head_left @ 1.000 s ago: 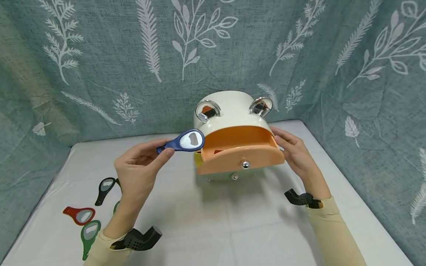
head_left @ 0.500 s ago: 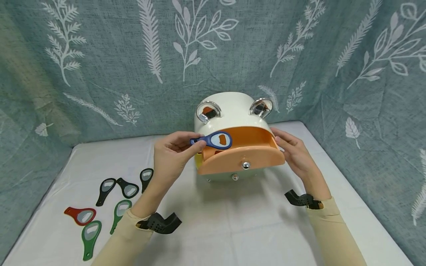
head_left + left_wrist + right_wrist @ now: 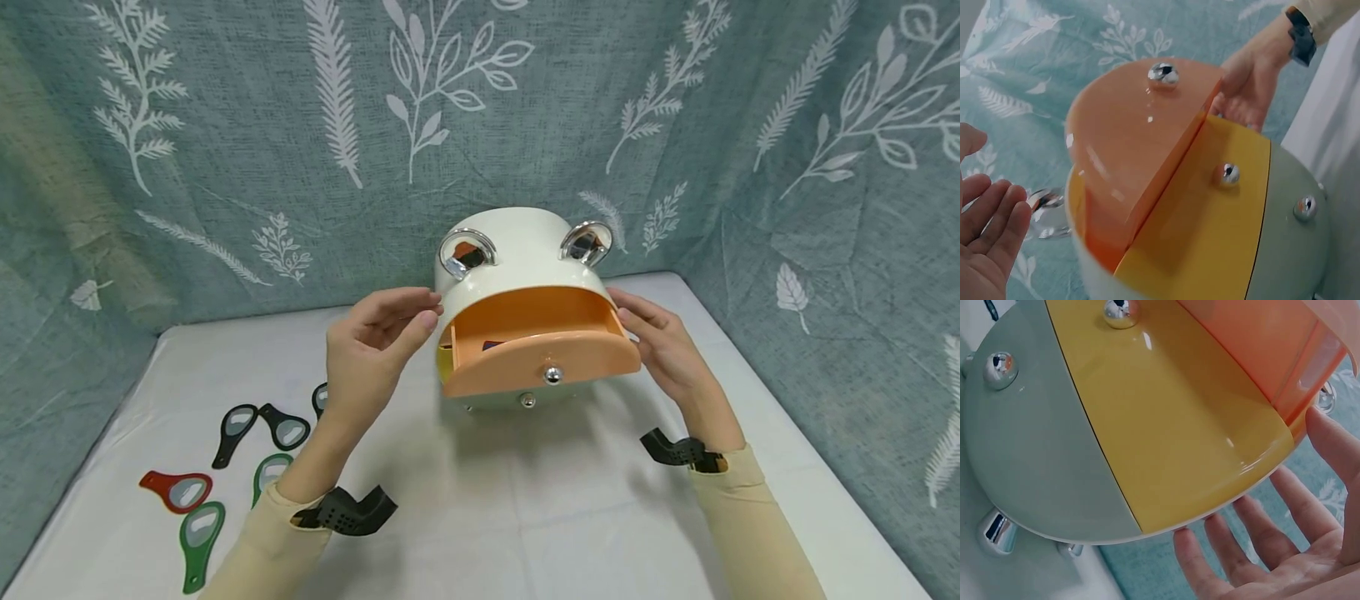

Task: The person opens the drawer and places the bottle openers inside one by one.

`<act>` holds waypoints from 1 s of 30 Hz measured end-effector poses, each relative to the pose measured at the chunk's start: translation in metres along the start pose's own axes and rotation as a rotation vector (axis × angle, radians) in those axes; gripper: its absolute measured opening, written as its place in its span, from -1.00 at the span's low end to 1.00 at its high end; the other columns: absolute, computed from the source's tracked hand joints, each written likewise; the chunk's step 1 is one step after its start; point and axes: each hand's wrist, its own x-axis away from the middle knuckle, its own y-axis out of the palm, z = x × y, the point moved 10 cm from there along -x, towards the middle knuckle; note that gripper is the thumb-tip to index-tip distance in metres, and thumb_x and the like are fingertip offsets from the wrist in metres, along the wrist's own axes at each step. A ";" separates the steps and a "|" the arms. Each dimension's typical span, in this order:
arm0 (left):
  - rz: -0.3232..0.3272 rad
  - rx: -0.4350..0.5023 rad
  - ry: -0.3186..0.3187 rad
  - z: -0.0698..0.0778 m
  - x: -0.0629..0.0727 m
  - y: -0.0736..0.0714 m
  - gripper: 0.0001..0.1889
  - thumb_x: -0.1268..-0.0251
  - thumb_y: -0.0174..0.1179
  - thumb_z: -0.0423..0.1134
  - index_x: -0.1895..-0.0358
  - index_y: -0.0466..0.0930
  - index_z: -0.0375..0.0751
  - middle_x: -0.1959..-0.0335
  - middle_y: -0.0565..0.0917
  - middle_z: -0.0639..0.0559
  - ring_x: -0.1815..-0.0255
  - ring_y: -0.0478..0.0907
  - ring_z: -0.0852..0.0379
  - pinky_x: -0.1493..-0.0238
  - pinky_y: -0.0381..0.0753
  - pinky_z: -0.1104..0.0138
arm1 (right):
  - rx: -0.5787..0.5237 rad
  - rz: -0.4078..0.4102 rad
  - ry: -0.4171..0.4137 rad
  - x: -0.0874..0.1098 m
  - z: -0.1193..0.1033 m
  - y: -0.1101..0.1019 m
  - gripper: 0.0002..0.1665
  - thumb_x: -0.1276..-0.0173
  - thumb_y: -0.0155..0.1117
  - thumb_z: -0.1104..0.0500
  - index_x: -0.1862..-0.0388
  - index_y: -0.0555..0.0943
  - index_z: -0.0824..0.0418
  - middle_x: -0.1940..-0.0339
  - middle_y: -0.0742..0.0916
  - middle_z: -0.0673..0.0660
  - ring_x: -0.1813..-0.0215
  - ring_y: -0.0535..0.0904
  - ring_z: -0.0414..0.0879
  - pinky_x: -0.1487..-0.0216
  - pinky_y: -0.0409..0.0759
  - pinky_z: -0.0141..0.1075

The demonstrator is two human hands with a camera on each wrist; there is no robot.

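A white, frog-like drawer box (image 3: 517, 250) with chrome ring eyes stands at the back. Its top orange drawer (image 3: 540, 367) is pulled out, and a small dark blue bit, part of a bottle opener (image 3: 491, 344), shows over the drawer front. Beside the box's left edge is my left hand (image 3: 367, 350), with slightly bent fingers and nothing held. My right hand (image 3: 663, 346) rests with its fingertips against the box's right side; the right wrist view has those fingers spread along the rim. Yellow drawer (image 3: 1179, 425) and grey-green drawer (image 3: 1035, 437) fronts are closed below.
Bottle openers lie on the white-covered table at the left: a red one (image 3: 180, 490), a green one (image 3: 200, 542), another green one (image 3: 270, 473) and several black ones (image 3: 235, 433). My left forearm partly covers some. A patterned green-blue curtain (image 3: 337, 217) hangs behind.
My left hand carried the blue bottle opener rightward over the orange drawer, released it inside, and drew back a little left. My right hand stayed at the box's side.
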 end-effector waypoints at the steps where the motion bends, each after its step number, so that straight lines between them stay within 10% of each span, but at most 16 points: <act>1: 0.010 -0.001 0.009 0.002 0.002 -0.005 -0.76 -0.25 0.29 -0.53 0.02 0.64 -0.48 0.10 0.68 -0.27 0.08 0.66 -0.04 -0.01 0.63 0.23 | 0.000 -0.001 -0.001 0.000 0.000 0.000 -0.52 -0.56 0.09 0.19 -0.42 0.44 0.18 -0.40 0.44 0.11 -0.34 0.37 0.01 -0.17 0.52 -0.25; 9: 0.054 -0.034 -0.029 0.000 0.030 -0.052 -0.74 -0.13 0.27 -0.68 0.07 0.62 -0.58 0.14 0.67 -0.31 0.10 0.67 0.01 0.04 0.64 0.28 | 0.003 0.001 0.001 0.001 0.002 0.000 -0.51 -0.56 0.10 0.18 -0.42 0.43 0.17 -0.41 0.44 0.10 -0.35 0.36 0.02 -0.19 0.50 -0.26; 18: 0.075 -0.187 -0.268 -0.023 0.059 -0.099 -0.71 -0.22 0.30 -0.55 -0.01 0.60 -0.51 0.10 0.72 -0.10 0.08 0.66 0.11 0.06 0.62 0.41 | -0.024 -0.004 -0.014 0.001 0.000 0.000 -0.52 -0.56 0.09 0.20 -0.42 0.44 0.18 -0.39 0.46 0.09 -0.32 0.39 -0.02 -0.17 0.52 -0.29; 30: 0.359 -0.151 -0.589 -0.079 0.114 -0.152 -0.65 -0.17 0.41 -0.42 -0.03 0.63 -0.43 0.15 0.74 -0.07 0.20 0.69 0.12 0.16 0.63 0.46 | -0.034 -0.002 -0.017 0.000 -0.002 0.000 -0.53 -0.55 0.09 0.21 -0.40 0.46 0.18 -0.35 0.50 0.08 -0.26 0.46 -0.05 -0.14 0.54 -0.30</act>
